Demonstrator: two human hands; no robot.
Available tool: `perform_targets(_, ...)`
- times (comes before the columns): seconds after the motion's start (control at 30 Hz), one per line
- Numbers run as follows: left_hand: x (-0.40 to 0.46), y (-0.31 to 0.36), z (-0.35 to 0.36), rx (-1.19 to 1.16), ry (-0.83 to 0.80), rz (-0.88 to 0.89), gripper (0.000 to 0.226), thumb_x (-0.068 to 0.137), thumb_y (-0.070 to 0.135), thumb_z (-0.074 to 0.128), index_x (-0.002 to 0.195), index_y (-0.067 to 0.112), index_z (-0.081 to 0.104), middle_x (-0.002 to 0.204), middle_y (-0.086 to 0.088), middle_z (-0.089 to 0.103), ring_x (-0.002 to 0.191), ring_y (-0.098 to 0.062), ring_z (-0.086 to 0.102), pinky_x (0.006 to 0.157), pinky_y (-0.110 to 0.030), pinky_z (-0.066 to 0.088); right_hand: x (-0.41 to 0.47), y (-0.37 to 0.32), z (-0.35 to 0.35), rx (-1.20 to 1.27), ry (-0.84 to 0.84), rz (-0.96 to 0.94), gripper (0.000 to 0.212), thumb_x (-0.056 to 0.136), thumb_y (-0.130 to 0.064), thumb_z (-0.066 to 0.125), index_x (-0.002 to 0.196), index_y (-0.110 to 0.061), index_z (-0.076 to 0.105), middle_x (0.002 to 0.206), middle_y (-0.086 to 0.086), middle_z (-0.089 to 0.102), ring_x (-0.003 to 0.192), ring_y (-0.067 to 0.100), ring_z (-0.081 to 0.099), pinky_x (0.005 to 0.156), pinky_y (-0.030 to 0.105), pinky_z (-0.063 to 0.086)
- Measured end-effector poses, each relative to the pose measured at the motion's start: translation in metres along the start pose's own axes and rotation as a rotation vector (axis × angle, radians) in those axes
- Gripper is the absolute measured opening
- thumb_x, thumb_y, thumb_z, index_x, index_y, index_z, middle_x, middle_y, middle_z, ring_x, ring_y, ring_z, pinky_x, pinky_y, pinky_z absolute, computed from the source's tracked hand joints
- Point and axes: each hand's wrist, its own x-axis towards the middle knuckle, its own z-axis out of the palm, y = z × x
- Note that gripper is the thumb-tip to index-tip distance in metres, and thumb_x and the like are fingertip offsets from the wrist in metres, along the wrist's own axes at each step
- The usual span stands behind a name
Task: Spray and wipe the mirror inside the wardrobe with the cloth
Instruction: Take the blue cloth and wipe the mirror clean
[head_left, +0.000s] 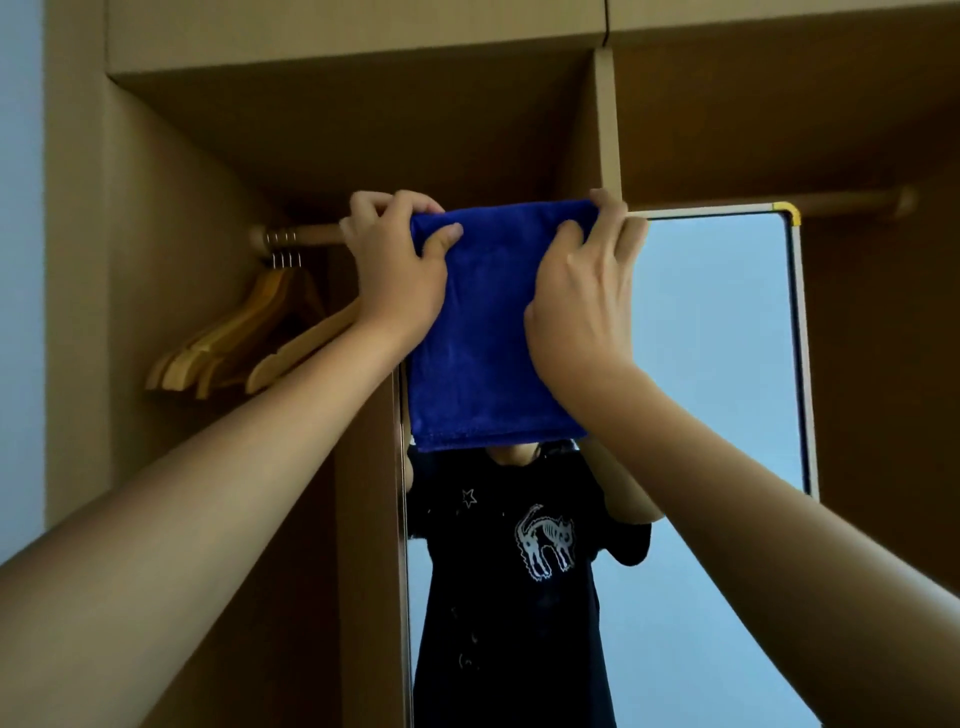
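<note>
Your left hand (397, 265) and right hand (582, 291) both pinch the top corners of the blue cloth (483, 338), which hangs folded over the wardrobe rail (306, 234) in front of the mirror (717, 353), with wooden hangers (249, 338) bunched at the rail's left end.

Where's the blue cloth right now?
In the head view, the blue cloth hangs centre frame over the wardrobe rail, held at its top corners by the left hand and right hand.
</note>
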Motion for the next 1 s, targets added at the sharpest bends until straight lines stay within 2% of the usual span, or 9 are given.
perform_targets(0.07, -0.001, -0.002, 0.001, 0.003, 0.018, -0.018, 0.020, 0.091, 0.025, 0.064, 0.107, 0.016, 0.061, 0.126, -0.006, 0.039, 0.120, -0.019, 0.036, 0.093, -0.017, 0.028, -0.011, -0.008, 0.010, 0.023, -0.058, 0.014, 0.043, 0.095, -0.012, 0.040, 0.132, 0.009, 0.043, 0.154, 0.032, 0.017, 0.133, 0.045, 0.026, 0.111, 0.044, 0.024)
perform_targets(0.13, 0.000, -0.005, 0.000, -0.003, 0.028, -0.009, 0.027, 0.089, 0.028, 0.067, 0.111, 0.015, 0.058, 0.125, -0.006, 0.041, 0.114, -0.015, 0.042, 0.087, -0.006, 0.031, -0.019, -0.009, 0.019, 0.026, -0.111, -0.024, 0.067, 0.101, -0.042, 0.036, 0.154, -0.005, 0.018, 0.161, 0.023, 0.005, 0.144, 0.043, 0.012, 0.117, 0.048, 0.017)
perform_targets(0.2, 0.000, -0.007, -0.004, -0.052, 0.029, -0.034, 0.041, 0.086, 0.033, 0.070, 0.118, 0.016, 0.052, 0.121, -0.002, 0.042, 0.100, -0.004, 0.043, 0.079, 0.001, 0.034, -0.023, -0.007, 0.028, -0.053, -0.105, -0.170, 0.068, 0.099, -0.060, 0.027, 0.157, -0.027, 0.012, 0.163, 0.015, 0.002, 0.148, 0.041, 0.001, 0.117, 0.057, 0.008)
perform_targets(0.3, 0.000, -0.011, -0.007, -0.179, -0.002, -0.241, 0.066, 0.079, 0.045, 0.073, 0.130, 0.017, 0.042, 0.121, 0.004, 0.046, 0.104, -0.007, 0.048, 0.079, -0.014, 0.043, -0.024, -0.005, 0.034, -0.145, -0.084, -0.251, 0.068, 0.094, -0.073, 0.017, 0.154, -0.042, 0.014, 0.164, 0.008, 0.005, 0.150, 0.039, -0.003, 0.111, 0.070, -0.001)
perform_targets(0.37, -0.001, -0.012, -0.008, -0.262, -0.040, -0.376, 0.069, 0.078, 0.046, 0.073, 0.132, 0.015, 0.044, 0.121, 0.005, 0.050, 0.103, -0.010, 0.052, 0.079, -0.024, 0.048, -0.025, -0.007, 0.037, -0.179, -0.078, -0.264, 0.073, 0.091, -0.077, 0.015, 0.155, -0.040, 0.014, 0.164, 0.009, 0.005, 0.150, 0.039, -0.002, 0.111, 0.071, -0.002)
perform_targets(0.47, -0.007, -0.014, -0.010, -0.351, -0.086, -0.415, 0.031, 0.083, 0.035, 0.059, 0.102, 0.011, 0.062, 0.097, -0.001, 0.066, 0.087, -0.016, 0.064, 0.080, -0.039, 0.056, -0.030, -0.008, 0.040, -0.200, -0.087, -0.280, 0.078, 0.091, -0.077, 0.016, 0.156, -0.034, 0.012, 0.164, 0.014, 0.003, 0.149, 0.042, -0.003, 0.115, 0.065, -0.002)
perform_targets(0.6, -0.022, -0.023, -0.013, -0.317, -0.094, -0.424, 0.038, 0.092, 0.037, 0.049, 0.057, 0.022, 0.045, 0.048, 0.010, 0.046, 0.049, -0.005, 0.045, 0.056, -0.029, 0.038, -0.034, -0.019, 0.043, -0.227, -0.106, -0.231, 0.079, 0.092, -0.072, 0.019, 0.157, -0.027, 0.011, 0.162, 0.022, 0.002, 0.147, 0.048, -0.004, 0.115, 0.065, 0.001)
perform_targets(0.9, -0.033, -0.027, -0.018, -0.295, -0.052, -0.468, 0.042, 0.097, 0.043, 0.037, 0.060, 0.025, 0.040, 0.050, 0.010, 0.041, 0.043, -0.001, 0.040, 0.051, -0.022, 0.034, -0.063, -0.038, 0.052, -0.171, -0.088, -0.171, 0.070, 0.093, -0.069, 0.023, 0.155, -0.038, 0.013, 0.161, 0.024, 0.005, 0.145, 0.051, -0.002, 0.113, 0.069, 0.002)
perform_targets(1.0, -0.035, -0.025, -0.020, -0.282, -0.028, -0.471, 0.041, 0.098, 0.041, 0.036, 0.063, 0.022, 0.044, 0.058, 0.008, 0.046, 0.054, -0.004, 0.046, 0.057, -0.025, 0.036, -0.096, -0.038, 0.054, -0.155, -0.112, -0.205, 0.071, 0.093, -0.069, 0.024, 0.155, -0.037, 0.014, 0.161, 0.025, 0.005, 0.146, 0.051, -0.003, 0.113, 0.069, 0.002)
